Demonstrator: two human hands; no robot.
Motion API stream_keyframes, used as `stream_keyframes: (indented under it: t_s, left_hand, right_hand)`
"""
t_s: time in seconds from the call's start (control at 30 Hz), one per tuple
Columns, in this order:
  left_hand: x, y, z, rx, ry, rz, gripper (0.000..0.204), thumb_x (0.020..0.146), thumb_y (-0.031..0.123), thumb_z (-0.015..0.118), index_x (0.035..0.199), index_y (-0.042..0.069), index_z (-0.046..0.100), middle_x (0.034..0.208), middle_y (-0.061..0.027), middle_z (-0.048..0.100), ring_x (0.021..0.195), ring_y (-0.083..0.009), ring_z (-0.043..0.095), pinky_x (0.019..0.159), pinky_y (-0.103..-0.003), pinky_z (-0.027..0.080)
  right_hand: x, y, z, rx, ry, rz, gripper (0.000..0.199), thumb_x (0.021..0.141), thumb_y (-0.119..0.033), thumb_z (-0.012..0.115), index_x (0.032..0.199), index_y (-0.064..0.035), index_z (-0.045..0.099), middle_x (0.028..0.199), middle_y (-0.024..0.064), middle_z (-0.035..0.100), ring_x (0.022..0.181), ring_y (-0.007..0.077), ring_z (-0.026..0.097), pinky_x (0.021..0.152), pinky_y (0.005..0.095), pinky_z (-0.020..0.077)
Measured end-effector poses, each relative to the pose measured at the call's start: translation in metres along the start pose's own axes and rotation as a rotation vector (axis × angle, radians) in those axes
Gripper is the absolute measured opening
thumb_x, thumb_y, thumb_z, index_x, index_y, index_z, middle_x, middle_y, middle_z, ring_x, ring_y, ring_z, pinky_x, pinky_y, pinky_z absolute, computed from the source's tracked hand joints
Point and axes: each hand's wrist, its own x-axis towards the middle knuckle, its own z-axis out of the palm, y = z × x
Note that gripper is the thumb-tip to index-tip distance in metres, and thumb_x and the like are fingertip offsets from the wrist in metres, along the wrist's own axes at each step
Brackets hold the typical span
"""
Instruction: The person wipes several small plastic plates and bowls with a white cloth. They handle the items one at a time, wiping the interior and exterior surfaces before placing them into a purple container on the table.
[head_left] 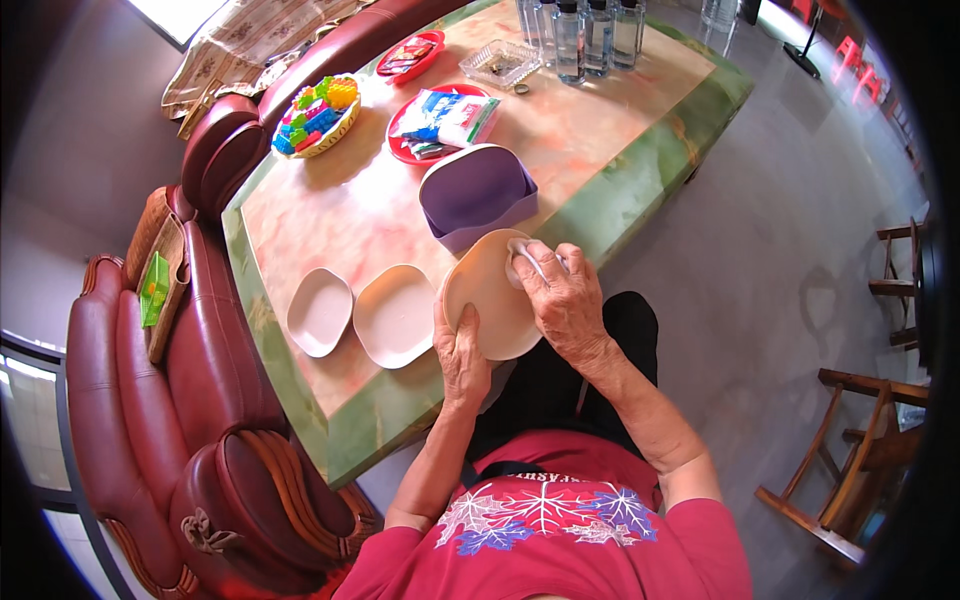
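Note:
My left hand (462, 352) grips the near left edge of a cream-coloured plate (482, 290), thumb on its upper face. The plate is held tilted over the table's near edge. My right hand (562, 298) presses a bunched white cloth or tissue (520, 262) against the plate's right side, fingers curled round it. Left of the plate, two shallow cream dishes lie on the table: a medium dish (394, 315) and a smaller dish (320, 312). Just beyond the plate stands a purple, cream-rimmed box-shaped container (478, 195).
On the marble-patterned table (640, 190) are a basket of colourful toy blocks (318, 118), a red tray with packets (440, 122), a smaller red dish (410, 58), a clear tray (500, 64) and several bottles (570, 45). A maroon sofa (215, 320) flanks the left; wooden stools (850, 460) stand right.

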Motion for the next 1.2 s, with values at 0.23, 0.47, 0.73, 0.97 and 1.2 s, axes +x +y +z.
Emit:
stream_keyframes:
  t_s: [0.23,0.47,0.73,0.97,1.2]
  left_hand:
    - [0.011,-0.022,-0.006,0.024,0.118,0.04,0.034,0.097,0.011,0.052,0.131,0.005,0.047,0.121,-0.0078,0.057,0.11,-0.018,0.055,0.093,-0.033,0.046]
    - [0.013,-0.028,-0.012,0.204,0.131,0.054,0.029,0.097,0.008,0.051,0.126,0.004,0.049,0.115,-0.0065,0.059,0.103,-0.0159,0.057,0.088,-0.031,0.047]
    - [0.014,-0.015,0.0,0.315,0.125,0.04,0.034,0.098,0.012,0.049,0.131,0.002,0.046,0.116,-0.0099,0.058,0.107,-0.0188,0.054,0.094,-0.033,0.043]
    - [0.012,-0.014,0.005,0.422,0.16,0.067,0.035,0.099,0.012,0.047,0.133,0.002,0.044,0.118,-0.012,0.057,0.109,-0.0214,0.053,0.096,-0.034,0.042]
    - [0.014,-0.021,-0.001,0.428,0.127,0.089,0.034,0.096,0.011,0.048,0.128,0.001,0.048,0.113,-0.0113,0.06,0.103,-0.0206,0.055,0.091,-0.034,0.044]
  right_hand:
    - [-0.028,-0.018,-0.001,0.22,-0.203,0.049,0.047,0.073,-0.022,0.072,0.116,-0.0065,0.06,0.114,0.0124,0.055,0.1,0.0293,0.052,0.083,0.0403,0.0476]
    - [-0.039,-0.031,-0.01,0.408,-0.306,-0.112,0.044,0.076,-0.007,0.067,0.12,-0.0057,0.06,0.12,0.0147,0.053,0.103,0.0323,0.052,0.091,0.0421,0.047]
    - [-0.025,0.005,-0.006,0.059,-0.354,-0.015,0.049,0.07,0.0,0.063,0.118,-0.0081,0.06,0.122,0.008,0.053,0.103,0.0309,0.049,0.086,0.0389,0.0485]
    - [-0.023,0.002,-0.007,0.031,-0.286,0.003,0.043,0.07,-0.003,0.063,0.113,-0.0089,0.062,0.116,0.0051,0.056,0.1,0.0285,0.05,0.08,0.0361,0.0476]
    - [-0.042,-0.04,-0.021,0.138,-0.249,-0.107,0.036,0.076,-0.013,0.061,0.112,-0.006,0.064,0.114,0.008,0.058,0.106,0.0269,0.051,0.081,0.0351,0.0478]
